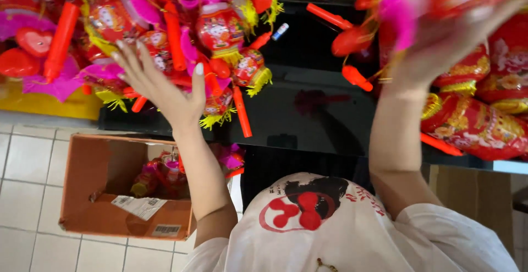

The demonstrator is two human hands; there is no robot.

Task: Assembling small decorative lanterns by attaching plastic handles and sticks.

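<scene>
Head camera, looking down, and both arms were up over the black glass table (308, 112). The left hand (159, 85) was spread wide, fingers fanned, palm against a heap of red toy lanterns (220, 33) with yellow tassels, pink frills and orange-red stick handles. It pressed on the heap rather than closing on any one piece. The right hand (445, 41) was blurred but plainly clutched a bunch of lanterns (407, 2), pink fringe and red sticks hanging out below the grip.

Risk here, as I judged it: that right-hand bunch looked loose, and a dangling stick handle (356, 78) could snag on the pile of flat red-and-gold lanterns (484, 123) at the table's right edge and drag some off. On the left, tassels and cords looked tangled together, so lifting one lantern might pull its neighbours over the table edge onto the tiled floor (27, 162).

Packages next. An open brown cardboard box (110, 217) sat on the tiles under the left arm, a few more pink and red lanterns lying inside. On its near flap was a white rectangular shipping label (141, 206), creased and lying crooked, and below it on the front wall a small white barcode sticker (166, 230). A small white-and-blue tube (280, 31) lay on the glass further back. A yellow surface (49, 104) showed beneath the left heap.
</scene>
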